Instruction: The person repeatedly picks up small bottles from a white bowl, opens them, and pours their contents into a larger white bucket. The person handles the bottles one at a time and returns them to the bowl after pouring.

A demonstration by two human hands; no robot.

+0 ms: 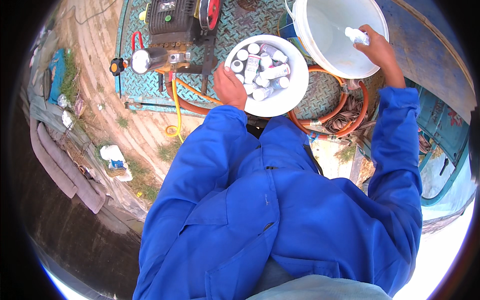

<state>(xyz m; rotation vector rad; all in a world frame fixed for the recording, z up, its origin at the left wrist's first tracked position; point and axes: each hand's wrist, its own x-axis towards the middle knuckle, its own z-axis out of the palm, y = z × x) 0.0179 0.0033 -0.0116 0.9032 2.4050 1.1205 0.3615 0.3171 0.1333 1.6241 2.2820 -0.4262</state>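
Note:
My left hand grips the left rim of a round white basin, its fingers partly hidden. Inside the basin lie several small white bottles with printed labels, heaped at different angles. My right hand is closed around another small white bottle, tilted over the mouth of a large white bucket. The bottle's narrow end points left, toward the bucket's middle. The basin stands close in front of me, just left of the bucket.
Both containers stand on a teal diamond-plate platform. A pump with a metal dome and a red-rimmed pulley occupies its left side. Orange hose coils below the bucket, near a bundle of brown rope. Dirt ground lies beyond the left edge.

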